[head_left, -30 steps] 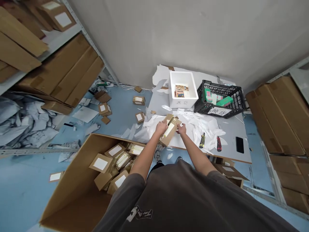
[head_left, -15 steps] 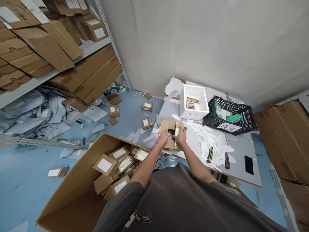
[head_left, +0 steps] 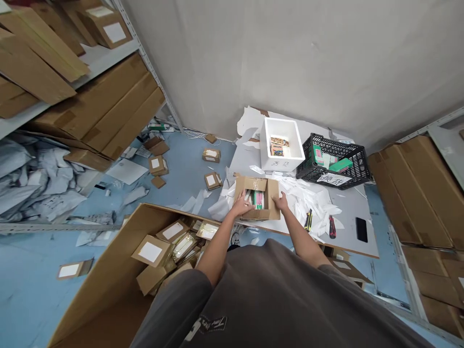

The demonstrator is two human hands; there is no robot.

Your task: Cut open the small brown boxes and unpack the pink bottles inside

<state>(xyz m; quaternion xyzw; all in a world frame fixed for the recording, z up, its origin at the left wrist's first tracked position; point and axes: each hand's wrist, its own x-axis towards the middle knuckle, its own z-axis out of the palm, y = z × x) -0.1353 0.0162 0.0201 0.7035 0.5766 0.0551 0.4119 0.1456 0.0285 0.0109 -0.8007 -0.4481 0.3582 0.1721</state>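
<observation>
While the left hand (head_left: 241,204) curls over the rim of an open cardboard carton (head_left: 253,183) and the right hand (head_left: 281,201) lies open against its other side, a white foam box (head_left: 282,164) and a black plastic crate (head_left: 333,154) sit just beyond the carton.

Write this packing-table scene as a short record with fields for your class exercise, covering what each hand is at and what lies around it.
Left hand: at the near left corner of the open cardboard box
Right hand: at the box's right side
In box: green and pink packaging
On grey table: white foam box, black plastic crate, white paper scraps, yellow utility knife, red utility knife
Floor: large open carton of small parcels
</observation>
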